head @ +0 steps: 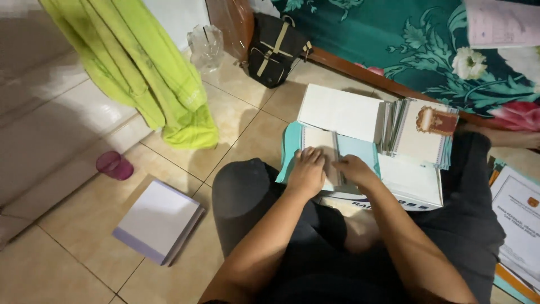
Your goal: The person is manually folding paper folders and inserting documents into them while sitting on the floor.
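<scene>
1. Person seated on the tiled floor [67, 247], knees up, seen from above. Both forearms reach forward to a low white box [416, 186] used as a work surface.
2. Left hand [306, 171] lies flat, fingers together, palm pressing down on a small spiral-bound booklet [318, 141]. No pinch visible; it pins rather than grasps.
3. Right hand [353, 169] rests beside it at the booklet's right edge, fingers curled low. Whether they pinch a page or the binding, I cannot tell.
4. The booklet sits on a teal cover sheet [354, 149], on the box, straight ahead of the knees.
5. Just beyond right: a stack of bound booklets [419, 138], finished by the look of them. Behind the booklet: a white paper block [340, 112], likely unused.
6. Judgement: several done, one in hand, stock remaining; midway.
7. Left on the floor: white sheet pile [157, 219], pink cup [114, 165].
8. Far: green cloth [152, 73], black bag [275, 48], floral bed cover [394, 34].
</scene>
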